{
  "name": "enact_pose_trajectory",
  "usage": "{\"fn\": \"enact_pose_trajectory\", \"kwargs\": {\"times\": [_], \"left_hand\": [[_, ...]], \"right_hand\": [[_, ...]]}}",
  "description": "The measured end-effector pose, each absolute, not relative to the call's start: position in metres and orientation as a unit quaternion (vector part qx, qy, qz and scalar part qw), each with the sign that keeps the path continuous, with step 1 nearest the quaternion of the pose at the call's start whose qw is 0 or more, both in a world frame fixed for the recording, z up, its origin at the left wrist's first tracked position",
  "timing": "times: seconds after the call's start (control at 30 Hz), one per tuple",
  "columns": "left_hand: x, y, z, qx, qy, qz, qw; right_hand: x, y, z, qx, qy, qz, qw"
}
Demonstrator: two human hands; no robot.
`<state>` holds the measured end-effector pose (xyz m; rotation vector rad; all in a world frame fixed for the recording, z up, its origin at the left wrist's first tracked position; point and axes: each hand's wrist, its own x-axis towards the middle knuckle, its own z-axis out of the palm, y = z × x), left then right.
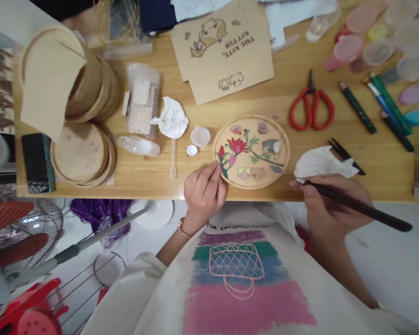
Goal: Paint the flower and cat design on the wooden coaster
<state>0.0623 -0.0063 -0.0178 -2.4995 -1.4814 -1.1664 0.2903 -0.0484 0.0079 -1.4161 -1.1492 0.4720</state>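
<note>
Head view: your right hand (330, 202) grips the palette knife (356, 204), your left hand (206, 187) pinches the left rim of the round plaque (245, 161) at the near table edge (153, 195); a weak pinch could let the blade (277, 170) scrape painted flowers (237, 145).

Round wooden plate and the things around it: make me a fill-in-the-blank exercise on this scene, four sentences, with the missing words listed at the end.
1. The person's ____ hand holds the dark-handled tool.
2. The biggest flower painted on the wooden plate is ____.
3. The blades of the scissors point ____ from the person.
4. The wristband sits on the person's ____ wrist.

Missing words: right; red; away; left.
</note>
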Motion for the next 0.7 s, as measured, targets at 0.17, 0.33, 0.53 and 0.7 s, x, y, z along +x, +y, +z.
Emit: {"fn": "enact_pose_trajectory", "kwargs": {"times": [0.17, 0.33, 0.53, 0.7], "left_hand": [[0.064, -0.006, -0.019, -0.793, -0.465, -0.393, 0.035], [0.066, -0.007, -0.021, -0.786, -0.468, -0.4, 0.048], [0.068, -0.006, -0.018, -0.78, -0.486, -0.391, 0.055], [0.069, -0.005, -0.014, -0.775, -0.51, -0.371, 0.044]], "right_hand": [[0.305, -0.03, 0.018, -0.569, -0.537, 0.176, 0.598], [0.31, -0.008, 0.025, -0.547, -0.539, 0.17, 0.617], [0.299, -0.002, 0.029, -0.534, -0.557, 0.188, 0.607], [0.29, -0.004, 0.025, -0.543, -0.582, 0.212, 0.567]]}}
